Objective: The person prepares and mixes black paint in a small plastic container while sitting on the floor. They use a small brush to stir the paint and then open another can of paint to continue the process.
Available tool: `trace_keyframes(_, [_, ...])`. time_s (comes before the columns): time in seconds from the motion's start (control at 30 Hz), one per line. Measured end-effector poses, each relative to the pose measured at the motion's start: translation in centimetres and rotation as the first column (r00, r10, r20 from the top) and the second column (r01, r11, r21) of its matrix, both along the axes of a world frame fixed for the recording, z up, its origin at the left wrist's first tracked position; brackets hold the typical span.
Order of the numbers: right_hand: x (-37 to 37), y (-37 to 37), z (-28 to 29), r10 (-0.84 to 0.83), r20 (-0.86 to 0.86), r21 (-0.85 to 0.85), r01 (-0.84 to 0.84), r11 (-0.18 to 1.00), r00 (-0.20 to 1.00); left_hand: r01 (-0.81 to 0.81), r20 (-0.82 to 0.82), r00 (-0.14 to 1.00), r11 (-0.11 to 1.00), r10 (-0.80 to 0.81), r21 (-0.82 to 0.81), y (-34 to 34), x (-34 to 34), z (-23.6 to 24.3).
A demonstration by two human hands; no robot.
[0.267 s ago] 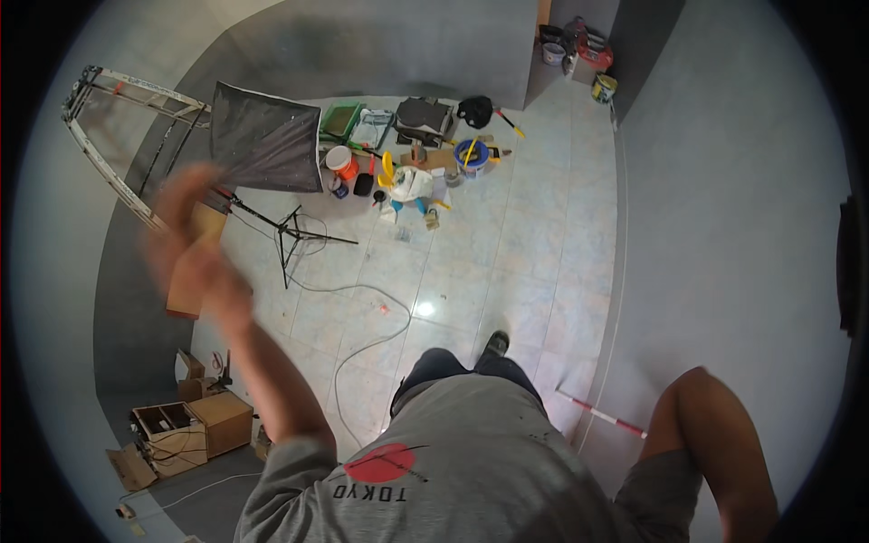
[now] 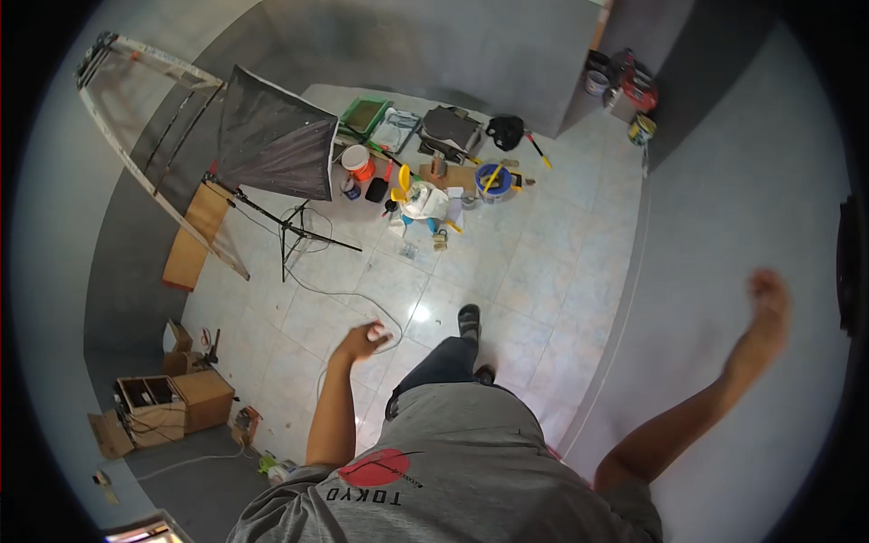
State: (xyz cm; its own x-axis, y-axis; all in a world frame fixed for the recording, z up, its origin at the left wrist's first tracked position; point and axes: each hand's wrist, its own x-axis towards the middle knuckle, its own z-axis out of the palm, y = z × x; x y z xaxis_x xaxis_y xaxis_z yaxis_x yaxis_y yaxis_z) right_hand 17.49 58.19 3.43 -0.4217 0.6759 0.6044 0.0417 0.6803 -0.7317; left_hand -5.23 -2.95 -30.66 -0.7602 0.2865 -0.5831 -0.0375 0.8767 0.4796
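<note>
buckets [image 2: 361, 169] and trays [image 2: 365, 116] grouped, presumably for easy reach; left hand [image 2: 364, 341] curled above tiles [image 2: 552, 262]; right hand [image 2: 769, 299] blurred near wall [image 2: 724, 181]; from here, can't tell either grip.

Dark softbox [image 2: 276, 140] noted on a black tripod stand [image 2: 288, 227]. Ladder [image 2: 170, 62] observed just left of the softbox. Green tray [image 2: 364, 118], orange bucket [image 2: 363, 169] and blue bucket [image 2: 489, 193] sit on the tiled floor [image 2: 543, 262] to its right. Left hand [image 2: 365, 341], loosely curled, is below and right of the softbox; contents undeterminable. Right hand [image 2: 769, 300], blurred, is well to the softbox's right.
</note>
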Motion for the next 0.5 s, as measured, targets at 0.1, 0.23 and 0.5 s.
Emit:
trace_keyframes(0.1, [-0.4,3.7,-10.7,0.113,0.840,-0.029,-0.165,0.986,0.531,0.163,0.265,0.956,0.980,-0.129,-0.114,6.9,-3.4,-6.7])
trace_keyframes(0.23, [-9.8,0.9,-20.0,0.672,0.736,-0.676,0.020,0.737,0.085,0.157,0.291,0.950,0.980,-0.117,-0.118,6.2,-7.5,-10.2])
trace_keyframes(0.5, [-31.7,1.8,-20.7,0.502,0.864,-0.422,-0.497,0.759,0.033,-0.411,0.257,0.896,0.897,0.364,0.161,11.2,-13.3,-11.4])
